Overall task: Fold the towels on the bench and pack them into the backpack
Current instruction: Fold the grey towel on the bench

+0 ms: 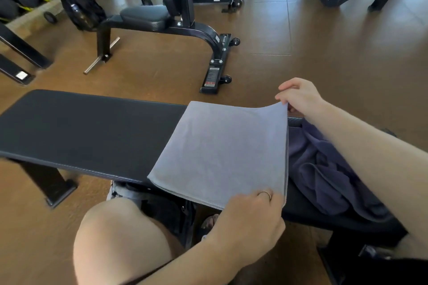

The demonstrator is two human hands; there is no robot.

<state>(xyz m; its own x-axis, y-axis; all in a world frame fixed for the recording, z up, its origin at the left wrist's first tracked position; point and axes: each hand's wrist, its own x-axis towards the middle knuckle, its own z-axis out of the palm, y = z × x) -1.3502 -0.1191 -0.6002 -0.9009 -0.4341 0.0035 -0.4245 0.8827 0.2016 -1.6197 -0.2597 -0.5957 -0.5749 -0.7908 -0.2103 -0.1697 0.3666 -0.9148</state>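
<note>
Black padded bench (88,132) taken as the landmark, running left to right across the view. Bare on its left half. Over its middle, lying flat: a grey towel (220,152), already doubled, two layers showing along the near-left edge, that edge overhanging the bench's near side.

At the towel's near right corner: left hand (252,217), ring on one finger, fingers curled onto the cloth and apparently pinching the corner, though the fingertips sit hidden under the hand. At the towel's far right corner, past the bench's far side: right hand (298,97), thumb and fingers pinching that corner, lifted a little so the right edge curls up off the pad.

Right of the grey towel, on the same bench: a purple towel (324,169), crumpled, unfolded, partly under the right forearm. Below the bench's near edge, beside the knee: a dark bag (166,213), probably the backpack, mostly hidden.

Likely step: bringing the right edge over leftward for another fold. Risks from here:
- Uneven lift of the two corners, giving a skewed fold.
- Layers sliding apart if only the top sheet is pinched.
- Overhanging near edge dragging the towel off toward the floor once the weight shifts.
- Forearm catching the purple towel and pulling it off the right end.
</note>
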